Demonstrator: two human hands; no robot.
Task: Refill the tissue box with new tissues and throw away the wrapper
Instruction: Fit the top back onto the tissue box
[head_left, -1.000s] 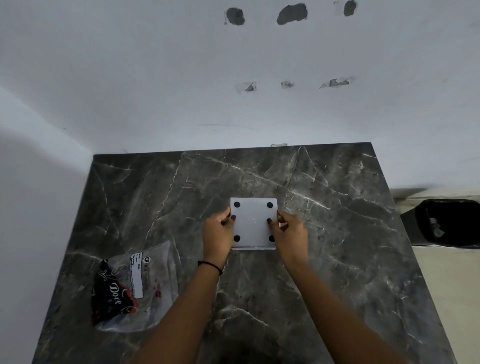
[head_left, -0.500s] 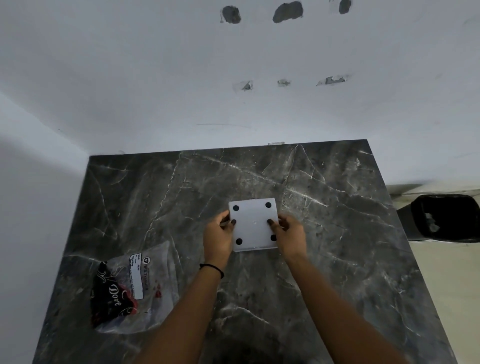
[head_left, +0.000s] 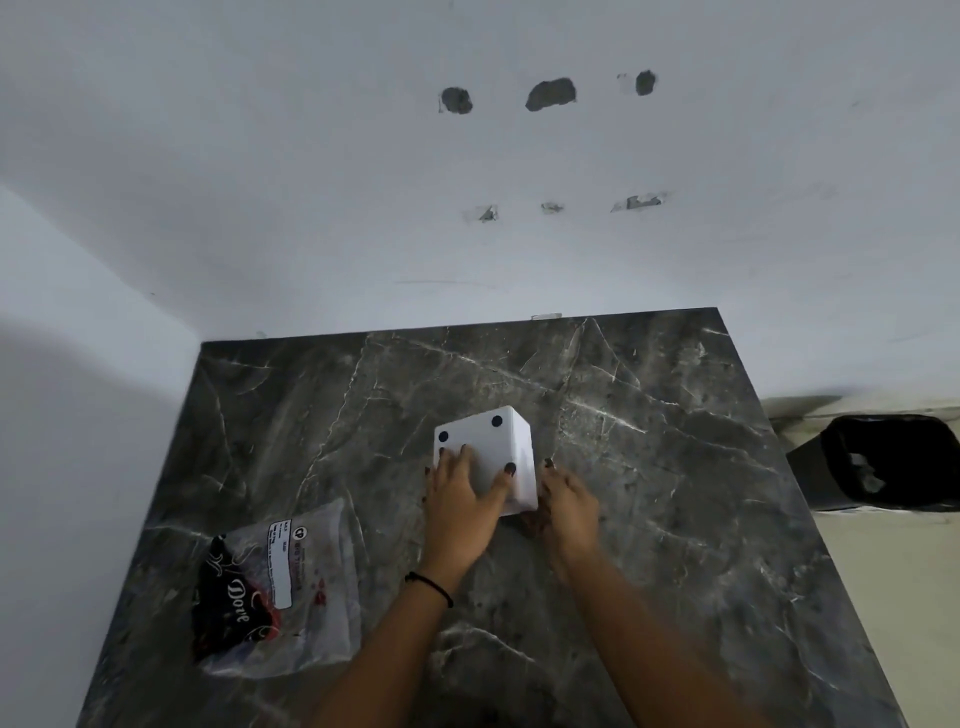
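Observation:
A white cube-shaped tissue box (head_left: 514, 457) stands upside down in the middle of the dark marble table (head_left: 675, 493), its base with black round feet facing up. The box is tilted, its near right edge lifted. My left hand (head_left: 460, 499) lies flat on the base, fingers spread over it. My right hand (head_left: 566, 501) is at the lower right side of the box, its fingertips under the raised edge. A clear plastic pack of tissues (head_left: 275, 587) with a black and red printed end lies at the front left of the table.
A black waste bin (head_left: 883, 462) lined with a black bag stands on the floor to the right of the table. White walls close off the far and left sides of the table.
The box was flat with a hand at each side. Now it is tipped up on its right side, my left hand has moved onto the base and my right hand has dropped lower.

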